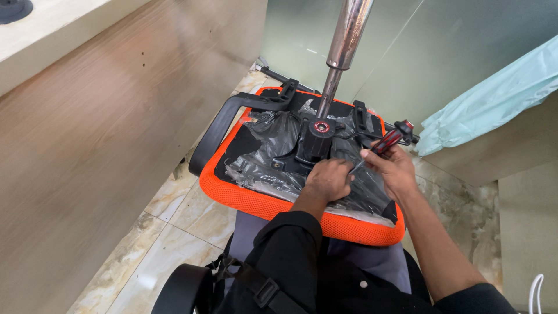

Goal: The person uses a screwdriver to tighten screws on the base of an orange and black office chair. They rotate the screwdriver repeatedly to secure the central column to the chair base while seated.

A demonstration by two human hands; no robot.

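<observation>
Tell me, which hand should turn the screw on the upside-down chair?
Probably the right hand: it already grips the red-and-black screwdriver, tip pointing down at the chair seat. The left hand rests flat on the plastic wrap, steadying.

Both arms are reaching forward, left hand (328,179) curling palm-down, right hand (390,168) closing in a fist beside it.

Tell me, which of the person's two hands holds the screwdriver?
The right hand holds it, gripping the red-and-black screwdriver with its tip angled down toward the left hand. The left hand holds no tool; it rests on the plastic-wrapped underside of the orange seat.
</observation>
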